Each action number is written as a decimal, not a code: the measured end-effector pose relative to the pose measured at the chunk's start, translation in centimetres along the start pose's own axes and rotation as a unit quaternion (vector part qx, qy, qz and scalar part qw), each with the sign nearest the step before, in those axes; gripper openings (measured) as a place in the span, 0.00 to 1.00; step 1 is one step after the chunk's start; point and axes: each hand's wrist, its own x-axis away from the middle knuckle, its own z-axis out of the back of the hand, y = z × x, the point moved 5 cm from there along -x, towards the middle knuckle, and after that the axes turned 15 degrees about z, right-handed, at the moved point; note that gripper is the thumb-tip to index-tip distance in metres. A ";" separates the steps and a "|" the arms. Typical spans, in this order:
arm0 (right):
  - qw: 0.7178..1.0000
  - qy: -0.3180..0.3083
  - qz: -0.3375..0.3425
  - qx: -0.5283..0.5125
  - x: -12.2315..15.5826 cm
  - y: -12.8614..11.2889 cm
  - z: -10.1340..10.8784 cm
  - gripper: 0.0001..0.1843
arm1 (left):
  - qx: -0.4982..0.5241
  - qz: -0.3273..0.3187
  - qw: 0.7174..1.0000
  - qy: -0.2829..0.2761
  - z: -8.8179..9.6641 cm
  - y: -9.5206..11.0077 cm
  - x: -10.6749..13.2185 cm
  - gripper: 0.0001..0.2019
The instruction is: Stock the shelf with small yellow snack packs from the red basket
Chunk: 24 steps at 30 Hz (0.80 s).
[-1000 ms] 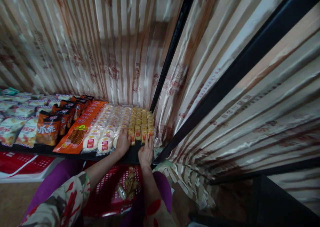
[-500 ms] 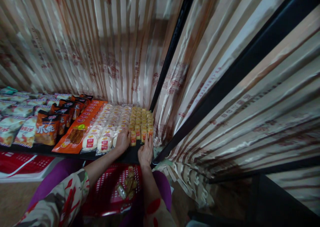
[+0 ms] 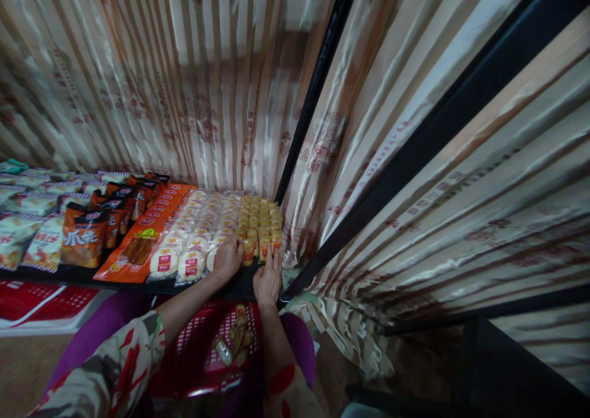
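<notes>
Rows of small yellow snack packets (image 3: 260,221) fill the right end of a black shelf (image 3: 239,287). My left hand (image 3: 228,258) rests at the front of these rows, fingers curled against the nearest packets. My right hand (image 3: 268,278) lies beside it with fingers stretched forward, touching the front packets near the shelf's corner post. Round white cake packs (image 3: 191,246) lie just left of my left hand. A red basket (image 3: 198,356) on my lap holds several loose yellow packets (image 3: 234,343).
Further left on the shelf lie a long orange pack (image 3: 147,233), dark orange bags (image 3: 87,236) and white bags (image 3: 27,233). Striped shiny fabric (image 3: 184,86) lines the back and right side. Black frame posts (image 3: 313,92) stand at the corner. A red-and-white crate (image 3: 37,307) sits lower left.
Both hands have crept slightly forward along the front row of yellow packets. The view has tilted a little; nothing else has moved.
</notes>
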 end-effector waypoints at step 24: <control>1.000 -0.005 -0.005 -0.005 -0.1 -0.2 0.2 0.37 | 0.010 -0.037 0.999 0.000 -1.9 1.3 -0.8 0.07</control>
